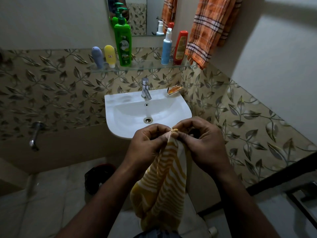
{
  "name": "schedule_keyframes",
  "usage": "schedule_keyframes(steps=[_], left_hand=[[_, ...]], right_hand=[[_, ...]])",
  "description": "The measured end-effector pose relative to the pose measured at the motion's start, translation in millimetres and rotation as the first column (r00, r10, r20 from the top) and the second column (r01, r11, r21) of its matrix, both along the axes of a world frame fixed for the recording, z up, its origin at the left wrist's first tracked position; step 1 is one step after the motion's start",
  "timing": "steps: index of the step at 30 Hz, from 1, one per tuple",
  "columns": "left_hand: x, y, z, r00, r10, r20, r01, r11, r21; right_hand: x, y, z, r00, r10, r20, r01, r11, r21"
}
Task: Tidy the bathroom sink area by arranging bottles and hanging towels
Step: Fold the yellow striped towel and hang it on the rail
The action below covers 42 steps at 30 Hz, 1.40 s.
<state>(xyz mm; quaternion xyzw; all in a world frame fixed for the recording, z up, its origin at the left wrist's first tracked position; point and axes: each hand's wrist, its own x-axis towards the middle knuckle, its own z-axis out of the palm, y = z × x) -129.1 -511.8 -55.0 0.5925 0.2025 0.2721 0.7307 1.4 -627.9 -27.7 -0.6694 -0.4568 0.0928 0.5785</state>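
while the left hand and right hand pinch the yellow striped towel by its top corner before the sink's front edge, hanging it seems next, needing a free hook.

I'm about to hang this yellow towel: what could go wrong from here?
1. The left hand and right hand pinch only the top tip of the yellow towel. Its bulk hangs free and might slip to the floor.
2. As it is raised towards the orange towel, the cloth could swipe the red bottle at the right end of the glass shelf.
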Motion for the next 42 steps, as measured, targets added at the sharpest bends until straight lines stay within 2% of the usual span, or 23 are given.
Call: schedule_keyframes(steps=[9, 14, 18, 28, 38, 42], left_hand=[[-1.3, -0.2, -1.1, 1.000, 0.013, 0.026, -0.013, 1.000, -0.017], [-0.5, 0.6, 0.6, 1.000, 0.018, 0.012, -0.018, 0.999, 0.040], [0.9, -0.6, 0.3, 1.000, 0.009, 0.022, -0.010, 1.000, 0.018], [2.2, -1.0, -2.4, 0.999, 0.019, 0.045, -0.019, 1.000, -0.005], [-2.0, 8.9, -4.1, 0.994, 0.093, -0.055, -0.071, 0.946, 0.316], [-2.5, 10.9, -1.4, 0.994, 0.072, -0.080, -0.045, 0.953, 0.299]], right_hand=[[2.8, -4.9, 3.4, 0.985, 0.051, -0.164, -0.056, 0.998, -0.025], [4.3, -5.2, 3.8, 0.991, 0.042, -0.127, -0.051, 0.996, -0.069], [1.4, -3.7, 2.0, 0.992, -0.027, -0.125, 0.018, 0.997, -0.074], [1.1, -1.6, -1.8, 0.996, -0.039, -0.082, 0.027, 0.990, -0.142], [0.0, -1.4, -2.3, 0.999, -0.039, -0.020, 0.035, 0.983, -0.182], [-1.5, -1.1, -2.9, 0.999, -0.052, -0.014, 0.049, 0.982, -0.185]])
